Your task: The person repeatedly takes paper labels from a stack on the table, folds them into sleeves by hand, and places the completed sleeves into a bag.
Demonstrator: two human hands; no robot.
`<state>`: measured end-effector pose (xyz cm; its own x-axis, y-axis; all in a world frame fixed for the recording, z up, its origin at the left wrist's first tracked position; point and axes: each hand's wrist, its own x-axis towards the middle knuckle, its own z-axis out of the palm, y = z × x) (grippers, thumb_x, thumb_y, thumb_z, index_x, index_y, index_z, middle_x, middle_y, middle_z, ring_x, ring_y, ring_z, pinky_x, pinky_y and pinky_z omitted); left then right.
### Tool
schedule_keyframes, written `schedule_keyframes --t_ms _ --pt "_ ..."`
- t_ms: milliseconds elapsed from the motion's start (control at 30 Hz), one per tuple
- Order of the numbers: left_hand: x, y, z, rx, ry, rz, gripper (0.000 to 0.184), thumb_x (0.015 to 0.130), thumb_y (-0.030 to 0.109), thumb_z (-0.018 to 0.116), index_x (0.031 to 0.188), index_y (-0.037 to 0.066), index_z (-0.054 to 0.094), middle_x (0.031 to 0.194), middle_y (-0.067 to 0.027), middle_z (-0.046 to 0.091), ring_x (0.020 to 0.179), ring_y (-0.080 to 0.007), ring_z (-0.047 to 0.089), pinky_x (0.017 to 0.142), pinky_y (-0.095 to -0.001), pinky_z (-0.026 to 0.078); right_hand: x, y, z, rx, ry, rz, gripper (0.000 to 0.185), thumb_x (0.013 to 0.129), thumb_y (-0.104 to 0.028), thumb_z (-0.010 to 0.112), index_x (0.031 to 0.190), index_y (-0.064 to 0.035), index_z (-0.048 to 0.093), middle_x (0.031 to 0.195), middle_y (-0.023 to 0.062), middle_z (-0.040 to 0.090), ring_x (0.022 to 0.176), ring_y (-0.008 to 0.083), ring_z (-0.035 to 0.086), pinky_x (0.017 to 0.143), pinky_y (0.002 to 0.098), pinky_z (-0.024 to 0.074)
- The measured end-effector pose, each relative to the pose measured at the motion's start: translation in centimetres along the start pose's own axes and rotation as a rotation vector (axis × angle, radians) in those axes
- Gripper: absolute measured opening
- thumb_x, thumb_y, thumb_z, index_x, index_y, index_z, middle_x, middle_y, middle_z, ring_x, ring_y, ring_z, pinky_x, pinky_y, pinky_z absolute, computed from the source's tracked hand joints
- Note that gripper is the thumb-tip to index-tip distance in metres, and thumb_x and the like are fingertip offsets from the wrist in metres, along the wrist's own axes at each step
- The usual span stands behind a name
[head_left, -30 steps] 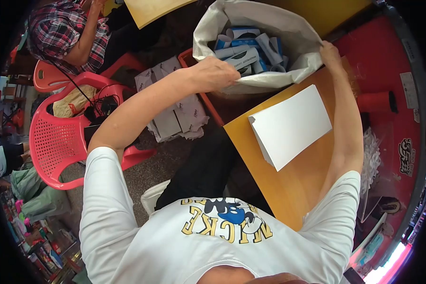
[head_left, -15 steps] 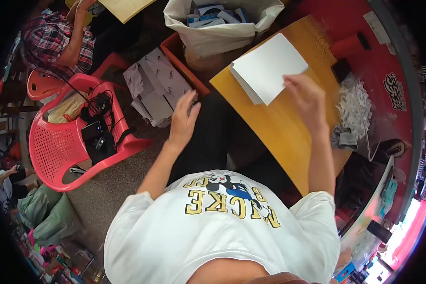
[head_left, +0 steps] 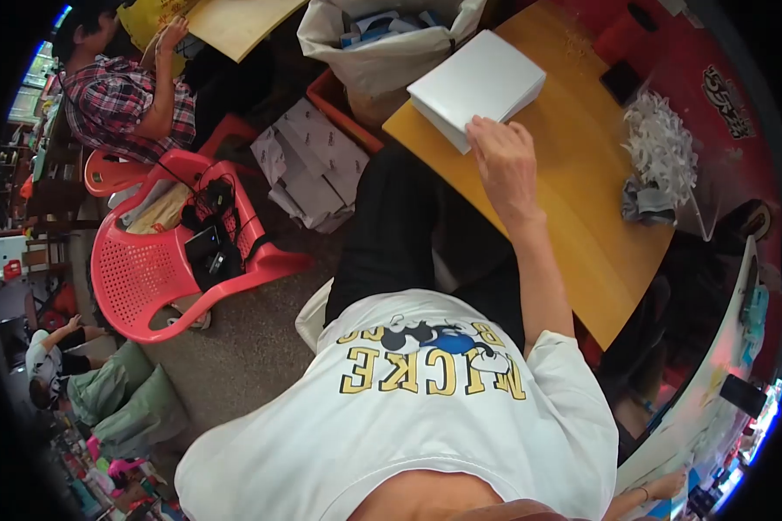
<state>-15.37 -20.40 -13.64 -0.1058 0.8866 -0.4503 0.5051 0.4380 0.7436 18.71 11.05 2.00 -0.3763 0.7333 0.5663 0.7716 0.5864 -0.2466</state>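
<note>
My right hand point(head_left: 502, 165) is at the near edge of a stack of white sheets point(head_left: 478, 78), its fingers bent and pinching at the stack's near corner. The stack lies at the far left part of a yellow wooden table point(head_left: 582, 200); its sides show several layers. My left hand is out of view; only the white sleeve on that side shows.
A white sack point(head_left: 365, 65) with blue-and-white pieces stands beyond the table. Grey-lilac wrapping paper point(head_left: 308, 161) lies on the floor by an orange bin point(head_left: 334, 100). White shredded strips point(head_left: 660, 143) sit at the table's right. A red chair point(head_left: 139, 278) holds cables; a person in plaid point(head_left: 122, 100) sits behind.
My right hand has moved left and onto the corner of the stack. The stack looks thicker and more even. My left hand has left the view, and the camera has shifted.
</note>
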Motion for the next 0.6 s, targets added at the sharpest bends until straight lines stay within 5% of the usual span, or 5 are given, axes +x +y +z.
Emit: schedule_keyframes --t_ms 167,600 --pt "-8.3 -2.9 -0.3 0.018 -0.061 -0.245 0.049 0.094 0.033 0.043 0.128 -0.001 0.047 0.123 -0.023 0.053 0.118 -0.0334 0.05 0.099 -0.0337 0.038 0.1 1.1 0.8 -0.006 0.151 -0.049 0.015 0.082 -0.007 0.061 0.096 -0.0068 0.065 0.084 0.0071 0.067 0.077 0.0215 0.062 0.085 0.0361 0.0446" --pt "-8.2 -3.8 -3.2 0.059 -0.14 -0.475 0.045 0.094 0.031 0.044 0.124 -0.001 0.052 0.122 -0.0206 0.055 0.118 -0.0299 0.05 0.099 -0.0318 0.038 -0.5 1.6 1.2 0.047 0.247 -0.032 0.02 0.076 -0.001 0.062 0.093 -0.0101 0.066 0.092 0.0017 0.067 0.089 0.0171 0.061 0.086 0.0343 0.043"
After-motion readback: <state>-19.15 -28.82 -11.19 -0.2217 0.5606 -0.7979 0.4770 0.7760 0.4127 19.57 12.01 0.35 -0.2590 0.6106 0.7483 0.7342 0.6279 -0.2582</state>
